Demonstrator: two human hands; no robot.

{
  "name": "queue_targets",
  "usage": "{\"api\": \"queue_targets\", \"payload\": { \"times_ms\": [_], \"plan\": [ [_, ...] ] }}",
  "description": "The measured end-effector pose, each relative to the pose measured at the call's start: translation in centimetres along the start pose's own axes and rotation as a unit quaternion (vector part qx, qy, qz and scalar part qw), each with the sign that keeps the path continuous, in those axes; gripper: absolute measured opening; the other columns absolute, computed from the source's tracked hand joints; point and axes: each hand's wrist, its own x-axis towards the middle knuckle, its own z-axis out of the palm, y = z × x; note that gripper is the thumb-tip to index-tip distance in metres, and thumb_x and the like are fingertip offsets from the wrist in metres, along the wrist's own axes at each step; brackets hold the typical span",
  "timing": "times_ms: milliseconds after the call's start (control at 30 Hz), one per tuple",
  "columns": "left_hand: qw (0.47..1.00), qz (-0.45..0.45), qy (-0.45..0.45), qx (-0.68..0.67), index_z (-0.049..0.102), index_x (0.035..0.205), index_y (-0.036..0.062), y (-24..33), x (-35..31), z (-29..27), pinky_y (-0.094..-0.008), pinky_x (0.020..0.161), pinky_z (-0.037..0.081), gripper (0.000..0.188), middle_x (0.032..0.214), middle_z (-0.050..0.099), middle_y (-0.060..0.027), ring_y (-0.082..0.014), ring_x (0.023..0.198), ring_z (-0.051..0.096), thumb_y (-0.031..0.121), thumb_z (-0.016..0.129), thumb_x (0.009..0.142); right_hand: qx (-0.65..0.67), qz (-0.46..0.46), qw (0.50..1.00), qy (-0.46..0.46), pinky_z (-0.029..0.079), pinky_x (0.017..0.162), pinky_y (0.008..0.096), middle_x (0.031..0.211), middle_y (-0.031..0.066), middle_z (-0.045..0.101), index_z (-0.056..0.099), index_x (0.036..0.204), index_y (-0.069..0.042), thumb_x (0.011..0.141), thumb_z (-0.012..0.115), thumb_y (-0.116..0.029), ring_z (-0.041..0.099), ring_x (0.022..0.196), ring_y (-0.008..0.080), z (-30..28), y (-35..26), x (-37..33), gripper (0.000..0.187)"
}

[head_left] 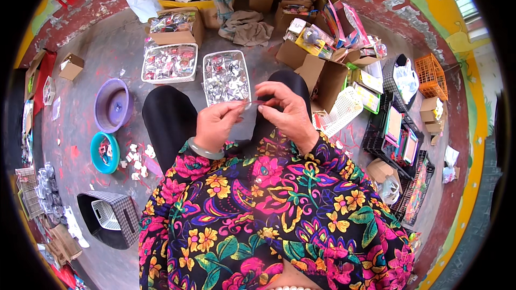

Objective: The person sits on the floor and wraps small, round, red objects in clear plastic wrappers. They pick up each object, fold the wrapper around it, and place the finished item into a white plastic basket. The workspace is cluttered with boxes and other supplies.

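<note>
My left hand [216, 124] and my right hand [288, 111] meet above my knees, their fingertips pinched. Between them runs a small, thin reddish strip [255, 103] with a pale, shiny part near the left fingertips. It is too small to tell its kind. Just beyond the hands stands a white plastic basket [249, 73], filled with small clear packets [226, 78] that hold dark and light pieces. A pale bangle [207, 150] circles my left wrist.
Another white basket [169, 81] of packets stands farther left. At left are a purple basin [99, 106], a teal bowl [95, 162] and a checked bin [126, 220]. Open cartons [329, 83] and black crates [371, 142] crowd the right. Scraps litter the floor.
</note>
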Motion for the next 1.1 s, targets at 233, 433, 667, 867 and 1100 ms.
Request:
{"api": "queue_targets", "payload": {
  "times_ms": [233, 433, 667, 867, 1100],
  "plan": [
    [0.855, 0.386, 0.130, 0.321, 0.062, 0.090, -0.0023, 2.2, 1.4, -0.7, -0.0324, 0.070, 0.051, 0.021, 0.093, 0.062, -0.0173, -0.0302, 0.083, 0.063, -0.004, 0.063, 0.070, 0.259, 0.323, 0.908, -0.064, 0.044, 0.057, 0.0200, 0.082, 0.0063, 0.063, 0.061, 0.089, -0.003, 0.085, 0.055, -0.044, 0.062, 0.076, 0.0126, -0.2, -2.2, 0.1, 0.041],
    [0.819, 0.426, 0.074, 0.378, 0.060, 0.095, -0.0039, 2.5, 0.9, -0.1, -0.0342, 0.076, 0.051, 0.028, 0.102, 0.059, -0.0186, -0.0307, 0.093, 0.060, -0.005, 0.062, 0.067, 0.278, 0.238, 0.930, -0.040, 0.042, 0.057, 0.0199, 0.079, 0.0034, 0.063, 0.062, 0.090, -0.003, 0.087, 0.057, -0.030, 0.059, 0.074, 0.0103, 0.9, -1.5, 0.2, 0.027],
    [0.858, 0.367, 0.007, 0.359, 0.057, 0.105, -0.0030, 2.6, 0.3, 0.2, -0.0341, 0.084, 0.047, 0.038, 0.109, 0.057, -0.0177, -0.0310, 0.104, 0.055, -0.001, 0.065, 0.068, 0.168, 0.168, 0.971, 0.005, 0.042, 0.058, 0.0218, 0.080, 0.0022, 0.064, 0.064, 0.091, -0.001, 0.087, 0.055, -0.018, 0.057, 0.070, 0.0084, -0.1, -0.6, 1.1, 0.020],
    [0.920, 0.282, -0.019, 0.273, 0.051, 0.114, -0.0023, 4.4, 1.1, -0.3, -0.0286, 0.068, 0.053, 0.049, 0.118, 0.051, -0.0188, -0.0327, 0.106, 0.054, -0.004, 0.066, 0.068, -0.136, 0.019, 0.984, -0.112, 0.044, 0.058, 0.0261, 0.070, 0.0098, 0.061, 0.061, 0.084, 0.001, 0.079, 0.056, -0.010, 0.056, 0.063, 0.0122, -2.2, -1.9, 1.6, 0.013],
    [0.961, -0.116, -0.245, -0.058, 0.056, 0.107, -0.0022, 4.5, 2.2, -1.2, -0.0213, 0.060, 0.052, 0.025, 0.110, 0.056, -0.0099, -0.0111, 0.082, 0.059, 0.002, 0.059, 0.082, -0.186, 0.011, 0.962, -0.198, 0.043, 0.055, 0.0315, 0.066, 0.0138, 0.058, 0.061, 0.081, -0.002, 0.073, 0.061, -0.015, 0.056, 0.058, 0.0240, -2.6, -3.6, 1.7, 0.015]
  ]
}}
